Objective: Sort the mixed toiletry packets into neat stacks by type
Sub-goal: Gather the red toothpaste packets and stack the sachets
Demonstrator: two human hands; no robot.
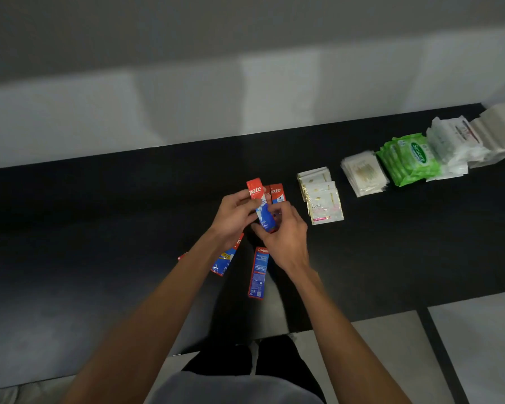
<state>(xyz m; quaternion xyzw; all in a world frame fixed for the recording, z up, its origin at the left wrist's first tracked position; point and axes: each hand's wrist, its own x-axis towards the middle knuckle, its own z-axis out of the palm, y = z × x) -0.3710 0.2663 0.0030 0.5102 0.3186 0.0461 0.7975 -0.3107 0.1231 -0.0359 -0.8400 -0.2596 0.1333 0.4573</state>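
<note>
While the left hand [233, 217] grips a bunch of toothpaste packets [258, 199] from the side and the right hand [286, 233] pinches its lower end, the edges look uneven. Advice: tap the bunch square on the tabletop [99, 214], print facing one way, before adding more. A loose packet [257, 272] lies by the right wrist; a second packet [225, 259] is partly under the left. Readable: "gate" on the held one, "Colga" on the loose one. Sorted stacks to the right: Dove sachets [324, 205], clear packets [362, 173], green Sanicare wipes [411, 158].
</note>
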